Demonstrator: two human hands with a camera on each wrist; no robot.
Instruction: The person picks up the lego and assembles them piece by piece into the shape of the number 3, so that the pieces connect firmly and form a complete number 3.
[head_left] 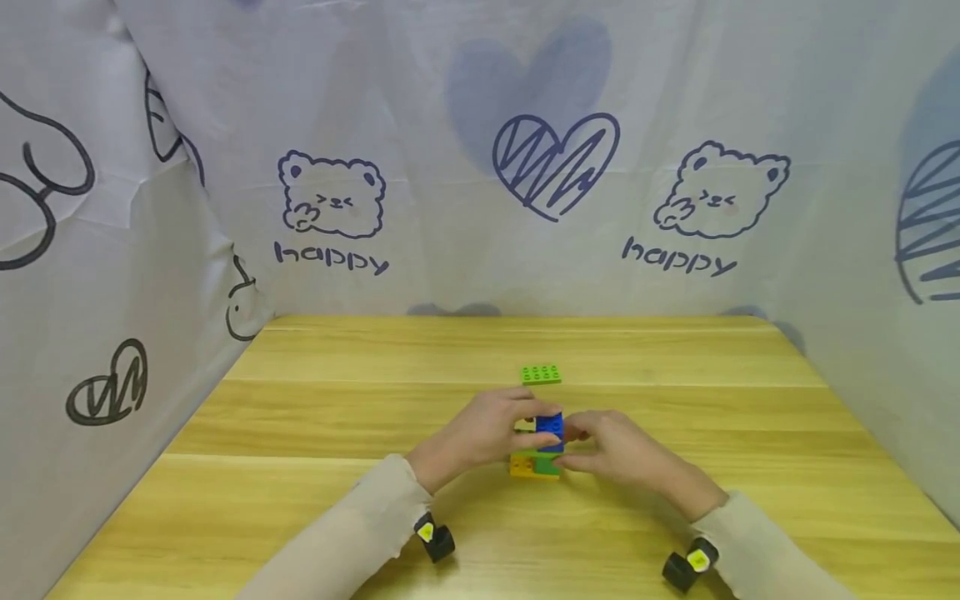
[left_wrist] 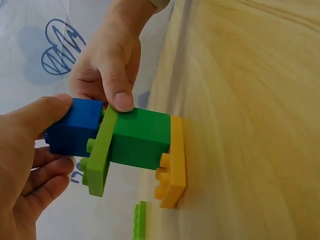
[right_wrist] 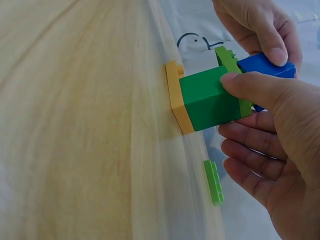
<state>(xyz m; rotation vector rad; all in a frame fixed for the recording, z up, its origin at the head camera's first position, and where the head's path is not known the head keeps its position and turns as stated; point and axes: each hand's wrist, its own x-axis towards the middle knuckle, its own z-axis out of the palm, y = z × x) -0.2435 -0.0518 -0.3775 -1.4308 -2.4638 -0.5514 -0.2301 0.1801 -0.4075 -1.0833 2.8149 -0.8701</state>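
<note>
On the table stands a small stack of toy building bricks. At its base is a yellow brick plate (left_wrist: 177,165), with a dark green brick (left_wrist: 142,137) on one end of its studs. A light green brick plate (left_wrist: 101,157) lies across the top of the dark green brick. My left hand (head_left: 487,427) pinches a blue brick (left_wrist: 77,127) between thumb and fingers at the light green plate's studs; a stud shows between the two. From the other side, my right hand (head_left: 622,450) grips the dark green brick near its joint with the light green plate.
A loose light green brick plate (head_left: 542,375) lies on the wooden table (head_left: 360,350) behind the stack. White cloth (head_left: 450,275) with drawn hearts and bears hangs around the back and sides. A black wrist camera (head_left: 435,537) sits below each sleeve cuff.
</note>
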